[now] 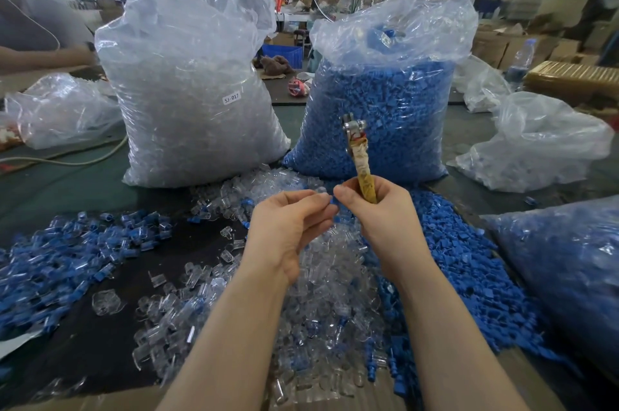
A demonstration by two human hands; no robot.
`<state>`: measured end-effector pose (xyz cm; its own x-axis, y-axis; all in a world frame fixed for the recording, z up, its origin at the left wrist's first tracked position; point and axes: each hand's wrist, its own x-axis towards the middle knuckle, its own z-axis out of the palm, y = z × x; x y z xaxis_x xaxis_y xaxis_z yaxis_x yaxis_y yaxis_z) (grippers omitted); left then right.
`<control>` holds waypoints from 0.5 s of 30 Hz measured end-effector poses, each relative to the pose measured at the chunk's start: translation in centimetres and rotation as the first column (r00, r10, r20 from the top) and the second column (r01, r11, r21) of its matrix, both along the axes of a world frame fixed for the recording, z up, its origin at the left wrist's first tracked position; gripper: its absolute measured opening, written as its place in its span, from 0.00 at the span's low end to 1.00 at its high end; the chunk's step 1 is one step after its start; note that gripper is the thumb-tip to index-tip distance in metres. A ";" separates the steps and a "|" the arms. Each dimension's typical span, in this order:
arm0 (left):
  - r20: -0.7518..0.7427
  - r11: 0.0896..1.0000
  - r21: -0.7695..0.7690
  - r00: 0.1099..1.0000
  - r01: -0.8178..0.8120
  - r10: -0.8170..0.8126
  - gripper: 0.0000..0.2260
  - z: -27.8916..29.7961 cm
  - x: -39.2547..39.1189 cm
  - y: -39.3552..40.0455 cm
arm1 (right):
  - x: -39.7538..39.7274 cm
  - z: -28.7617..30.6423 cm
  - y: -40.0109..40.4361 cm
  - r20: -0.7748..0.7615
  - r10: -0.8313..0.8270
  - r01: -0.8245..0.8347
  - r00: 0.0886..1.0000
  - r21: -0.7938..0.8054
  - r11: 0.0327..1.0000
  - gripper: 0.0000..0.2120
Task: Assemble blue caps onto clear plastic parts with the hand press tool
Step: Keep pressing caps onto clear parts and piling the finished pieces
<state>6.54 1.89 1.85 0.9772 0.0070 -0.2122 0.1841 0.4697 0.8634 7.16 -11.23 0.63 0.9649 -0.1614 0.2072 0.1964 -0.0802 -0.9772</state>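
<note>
On our worktop (60, 183), factory hall behind: loose clear plastic parts (321, 276), blue caps (469, 263), two tall bags. Our left hand (284, 226) pinches a clear part; our right hand (378, 209) grips the hand press tool (356, 146) upright, pinching a blue cap (335, 201)

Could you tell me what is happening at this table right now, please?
A person is fitting blue caps to clear plastic parts by hand. The right hand grips the taped handle of the hand press tool, held upright, while its fingertips meet the left hand over a small blue cap and a clear part. Loose clear parts and blue caps are heaped below, with joined pieces piled to the left. Two full bags stand behind.
</note>
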 end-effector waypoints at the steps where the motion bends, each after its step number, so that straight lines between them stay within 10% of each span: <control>1: -0.001 1.000 -0.004 1.000 -0.009 0.009 0.07 0.0 0.0 0.0 | 0.0 0.0 0.0 0.011 0.013 -0.013 1.000 -0.005 1.000 0.05; 15: -0.006 0.999 -0.003 0.999 -0.046 0.046 0.06 -0.3 0.2 0.2 | 0.1 -0.6 0.4 0.085 -0.011 0.035 0.996 -0.290 0.956 0.02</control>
